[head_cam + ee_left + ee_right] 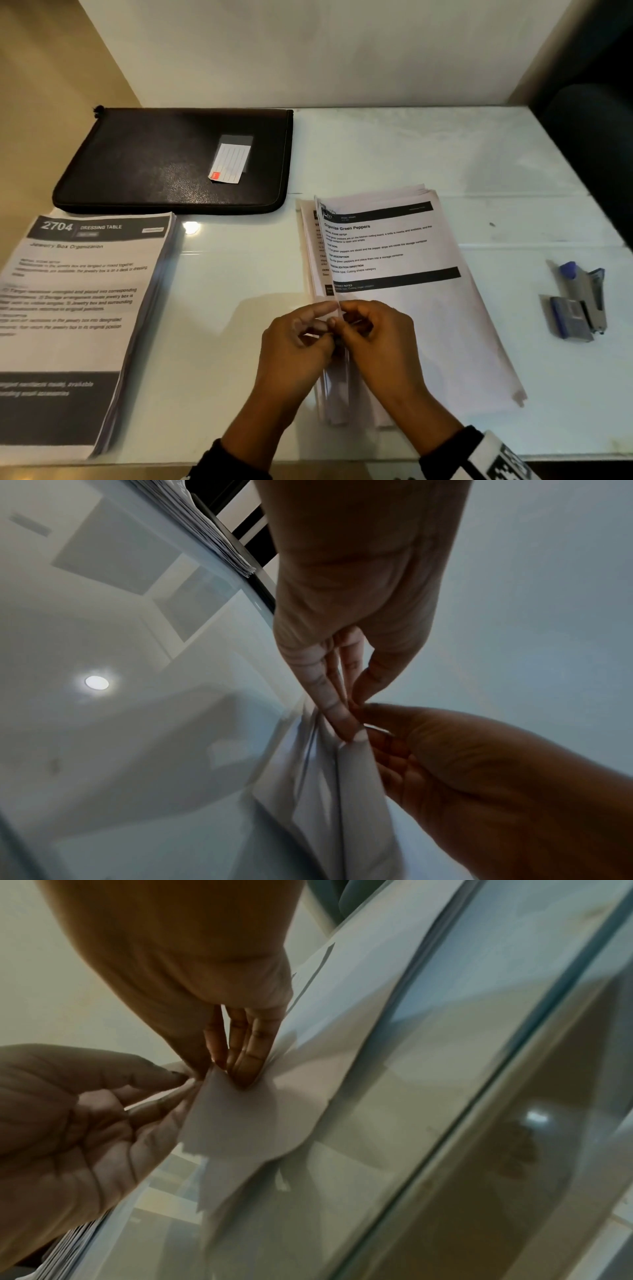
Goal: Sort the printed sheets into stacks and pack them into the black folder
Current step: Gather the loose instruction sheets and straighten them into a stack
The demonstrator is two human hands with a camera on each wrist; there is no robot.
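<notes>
The black folder [178,161] lies zipped shut at the back left. In front of it is a stack of printed sheets [78,308] headed "Dressing Table". A second stack [394,274], headed "Organize Green Peppers", lies in the middle right. Over that stack's left edge, my left hand [323,327] and right hand [342,320] meet fingertip to fingertip. Each pinches the lifted edge of a few sheets [335,791]. The left wrist view shows my left hand [346,710] holding the paper from above. In the right wrist view my right hand [232,1069] pinches a curled sheet [240,1123].
A grey and blue stapler [582,301] lies near the right edge of the glossy white table [222,274], and a dark chair back [589,144] stands at the far right. A white wall [308,51] closes off the table's back edge.
</notes>
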